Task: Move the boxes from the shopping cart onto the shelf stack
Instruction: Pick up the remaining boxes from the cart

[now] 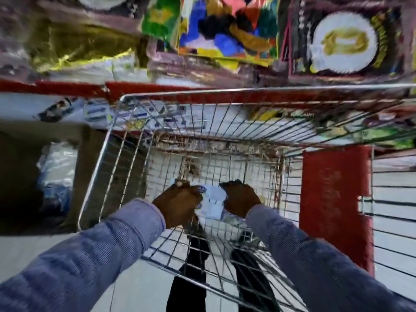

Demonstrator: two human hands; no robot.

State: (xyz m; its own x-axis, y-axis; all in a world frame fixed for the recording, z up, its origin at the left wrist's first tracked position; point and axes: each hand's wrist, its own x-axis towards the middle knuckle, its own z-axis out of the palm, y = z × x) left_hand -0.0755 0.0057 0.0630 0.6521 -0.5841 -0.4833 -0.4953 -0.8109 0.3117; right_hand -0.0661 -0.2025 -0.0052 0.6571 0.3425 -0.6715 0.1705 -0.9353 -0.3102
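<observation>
Both my hands reach down into a wire shopping cart (126, 100). Between them is a white box with blue print (212, 200), low in the cart near its floor. My left hand (177, 202) grips the box's left side, fingers curled over its top edge. My right hand (240, 198) grips its right side. The lower part of the box is hidden behind my hands. The frame is blurred by motion.
Red-edged shelves (74, 88) run across beyond the cart, stacked with colourful packages (227, 28). A red post (335, 203) stands right of the cart. A brown cardboard carton (85, 167) with plastic-wrapped goods sits to the left. My legs show through the cart floor.
</observation>
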